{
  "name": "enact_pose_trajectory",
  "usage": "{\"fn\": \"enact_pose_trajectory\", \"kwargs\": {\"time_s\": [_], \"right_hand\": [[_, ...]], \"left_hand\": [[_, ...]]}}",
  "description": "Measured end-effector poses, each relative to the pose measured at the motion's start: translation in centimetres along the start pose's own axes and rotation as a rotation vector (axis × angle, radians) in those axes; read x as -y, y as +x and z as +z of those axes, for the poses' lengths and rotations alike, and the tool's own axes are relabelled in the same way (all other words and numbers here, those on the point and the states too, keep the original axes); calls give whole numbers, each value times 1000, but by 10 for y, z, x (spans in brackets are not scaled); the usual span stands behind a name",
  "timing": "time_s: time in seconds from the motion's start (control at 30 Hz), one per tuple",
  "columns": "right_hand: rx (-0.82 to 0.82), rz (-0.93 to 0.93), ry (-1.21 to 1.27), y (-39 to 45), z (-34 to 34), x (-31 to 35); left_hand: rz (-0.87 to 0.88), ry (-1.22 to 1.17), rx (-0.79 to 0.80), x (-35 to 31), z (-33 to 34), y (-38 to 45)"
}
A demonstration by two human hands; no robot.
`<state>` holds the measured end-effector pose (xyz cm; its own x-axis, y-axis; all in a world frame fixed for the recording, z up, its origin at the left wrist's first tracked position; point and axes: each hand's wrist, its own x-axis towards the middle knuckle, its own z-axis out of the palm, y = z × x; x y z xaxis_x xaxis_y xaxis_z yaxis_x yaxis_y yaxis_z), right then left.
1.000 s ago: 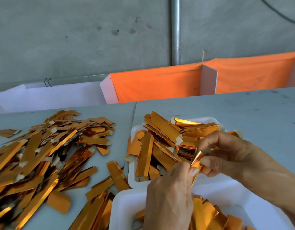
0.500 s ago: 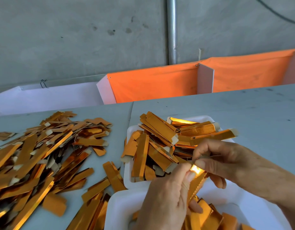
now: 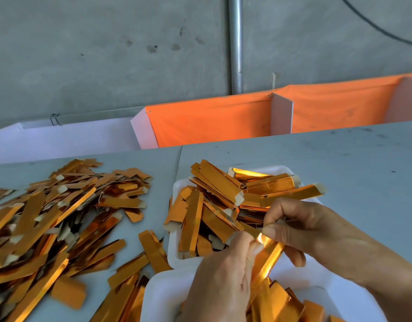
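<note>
gold strip [image 3: 270, 254]: its top end is tucked between the fingertips of both hands, and a bright glare blurs it there; its bottom end goes behind the left hand.
left hand [image 3: 220, 282]: only its back shows; the wrist is cut off at 6 o'clock.
right hand [image 3: 316, 233]: its arm runs out of the picture at 4 o'clock.
near tray [image 3: 161, 296]: cut off at 6 o'clock, and both hands cover part of it.
far tray [image 3: 176, 189]: the right hand hides its corner at 4 o'clock.
pile [image 3: 49, 224]: runs off the edge at 9 o'clock.
pipe [image 3: 235, 43]: its top is cut off at 12 o'clock.
</note>
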<state>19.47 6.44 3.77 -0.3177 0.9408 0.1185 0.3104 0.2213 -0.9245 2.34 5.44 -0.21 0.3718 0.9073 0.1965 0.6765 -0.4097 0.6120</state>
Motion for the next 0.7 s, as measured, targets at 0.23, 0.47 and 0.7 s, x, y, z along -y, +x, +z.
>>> {"fn": "enact_pose_trajectory", "kwargs": {"time_s": [0.23,0.47,0.7], "right_hand": [[-79,38,-159,4,5,-5],[-44,32,102,2,2,-3],[-1,45,383,0,-11,-4]], "left_hand": [[18,-5,-52,2,-6,0],[-17,-97,-165,3,-1,-1],[-32,-332,-175,0,-6,-4]]}}
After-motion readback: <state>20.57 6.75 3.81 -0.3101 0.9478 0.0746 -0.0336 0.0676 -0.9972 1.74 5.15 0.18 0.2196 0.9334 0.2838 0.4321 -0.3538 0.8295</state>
